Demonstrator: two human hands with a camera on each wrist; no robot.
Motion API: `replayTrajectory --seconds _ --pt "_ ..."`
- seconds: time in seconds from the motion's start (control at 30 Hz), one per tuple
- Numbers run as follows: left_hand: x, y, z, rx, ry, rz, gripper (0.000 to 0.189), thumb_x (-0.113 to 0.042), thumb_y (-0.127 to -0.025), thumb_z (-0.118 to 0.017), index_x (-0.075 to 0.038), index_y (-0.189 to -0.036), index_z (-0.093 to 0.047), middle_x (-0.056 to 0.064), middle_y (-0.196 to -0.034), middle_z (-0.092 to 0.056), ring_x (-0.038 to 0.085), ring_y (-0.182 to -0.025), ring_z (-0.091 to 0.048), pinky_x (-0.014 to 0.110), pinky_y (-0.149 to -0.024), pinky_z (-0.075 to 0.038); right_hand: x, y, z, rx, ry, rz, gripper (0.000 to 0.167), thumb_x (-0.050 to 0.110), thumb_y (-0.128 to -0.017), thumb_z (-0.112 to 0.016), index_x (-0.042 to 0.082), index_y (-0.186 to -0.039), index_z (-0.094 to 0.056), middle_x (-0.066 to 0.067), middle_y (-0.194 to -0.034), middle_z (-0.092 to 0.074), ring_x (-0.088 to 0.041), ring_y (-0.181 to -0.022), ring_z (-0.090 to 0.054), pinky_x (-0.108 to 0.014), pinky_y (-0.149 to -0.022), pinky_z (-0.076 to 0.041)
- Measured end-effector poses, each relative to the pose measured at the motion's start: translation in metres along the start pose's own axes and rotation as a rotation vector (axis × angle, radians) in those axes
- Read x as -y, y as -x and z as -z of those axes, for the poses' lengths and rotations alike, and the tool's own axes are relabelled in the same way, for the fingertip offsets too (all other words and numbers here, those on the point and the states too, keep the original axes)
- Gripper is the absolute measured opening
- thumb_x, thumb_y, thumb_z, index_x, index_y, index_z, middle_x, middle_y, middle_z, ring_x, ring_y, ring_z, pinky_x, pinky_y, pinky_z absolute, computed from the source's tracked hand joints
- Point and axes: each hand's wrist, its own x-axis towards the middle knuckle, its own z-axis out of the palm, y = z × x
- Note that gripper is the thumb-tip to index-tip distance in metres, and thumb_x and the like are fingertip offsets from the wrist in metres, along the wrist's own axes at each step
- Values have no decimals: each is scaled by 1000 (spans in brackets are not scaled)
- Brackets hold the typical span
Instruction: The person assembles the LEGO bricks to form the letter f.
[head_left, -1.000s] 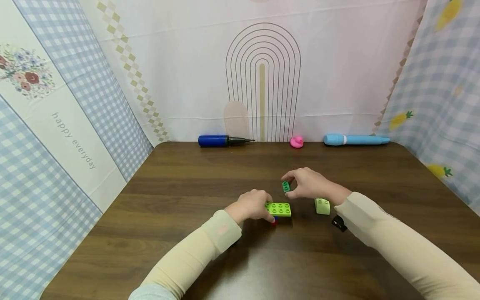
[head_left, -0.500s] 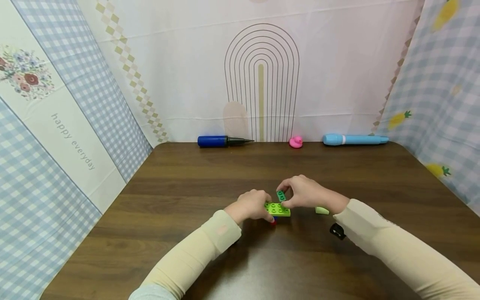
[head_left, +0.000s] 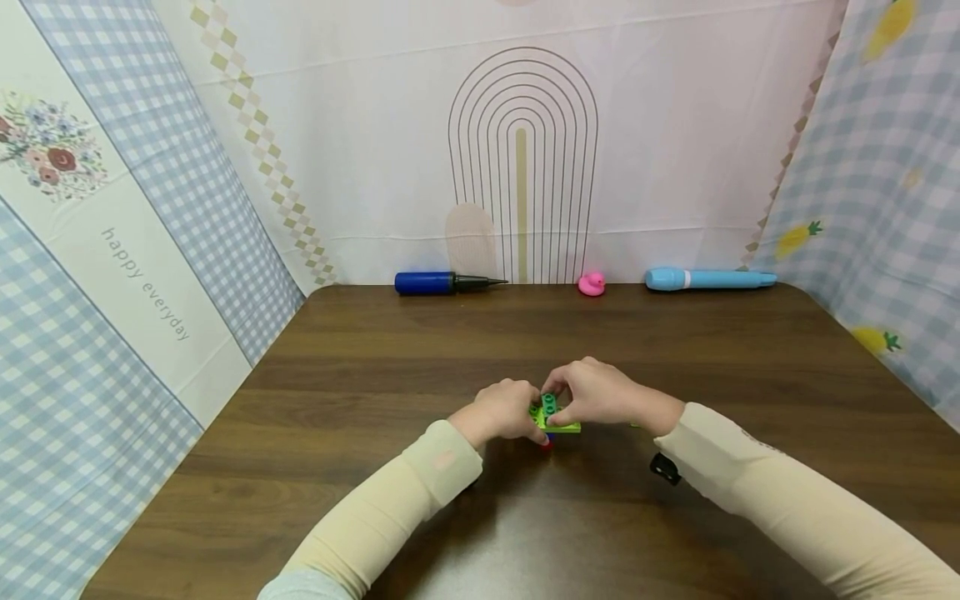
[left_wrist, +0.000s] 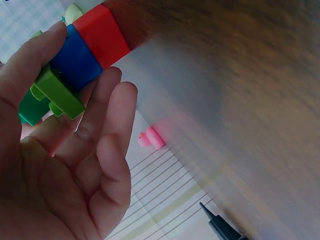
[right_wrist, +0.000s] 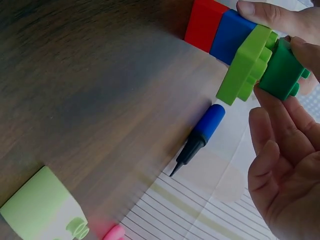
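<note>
In the head view, my left hand (head_left: 504,408) steadies a small stack of toy building bricks on the table. Its thumb and fingers are around the blue brick (left_wrist: 77,60), which sits above a red brick (left_wrist: 104,36). A lime-green studded plate (head_left: 567,426) tops the stack and sticks out to the right. My right hand (head_left: 602,392) pinches a dark green brick (right_wrist: 279,71) between thumb and fingers. That brick is right at the plate's studs, over its left part, its own two studs facing up. The fingers partly hide it.
A pale green brick (right_wrist: 35,202) rests on the wooden table (head_left: 390,358), mostly behind the right wrist in the head view. Along the back edge lie a blue hand pump (head_left: 425,282), a pink toy duck (head_left: 591,285) and a light blue tube (head_left: 716,280). Patterned cloth surrounds the table.
My right hand has carried the dark green brick left and down, from beyond the stack onto the lime plate's top. The left hand keeps its hold in place.
</note>
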Motion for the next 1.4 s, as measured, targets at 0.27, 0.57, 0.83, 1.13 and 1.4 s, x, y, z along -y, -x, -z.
replayTrajectory --seconds 0.27,0.57,0.83,1.13,1.4 --pt "0 1 -1 -4 -13 -4 38 -42 -62 -75 -18 -89 -62 -8 -72 -53 11 -65 -49 31 -53 -38 2 -1 -2 -2 40 -18 29 26 -68 -74 12 -91 -64 9 -77 -60 -2 -66 -54 -20 -54 -43" --pt "0 1 -1 -4 -8 -12 42 -42 -62 -75 -18 -94 -63 -8 -73 -54 11 -66 -49 31 -53 -39 2 -3 -2 38 11 -55 27 24 -68 -75 11 -87 -60 6 -79 -60 -4 -68 -56 -20 -57 -45" --pt "2 0 0 3 15 -17 40 -43 -61 -75 -17 -89 -62 -8 -72 -53 12 -65 -48 30 -51 -38 10 -6 2 33 126 -5 24 25 -67 -75 13 -83 -63 8 -74 -59 -3 -60 -51 -22 -52 -42" --pt "3 -2 1 20 18 -3 45 -45 -60 -75 -18 -93 -62 -8 -74 -54 12 -66 -49 30 -52 -38 17 -8 0 42 178 -43 23 24 -66 -75 11 -80 -62 8 -64 -52 -7 -53 -47 -23 -47 -40" --pt "2 -1 2 27 23 1 44 -44 -61 -76 -18 -95 -63 -8 -74 -53 12 -66 -48 30 -52 -38 18 -8 -2 47 199 -84 24 24 -67 -74 11 -80 -60 8 -63 -51 -8 -52 -46 -24 -47 -39"
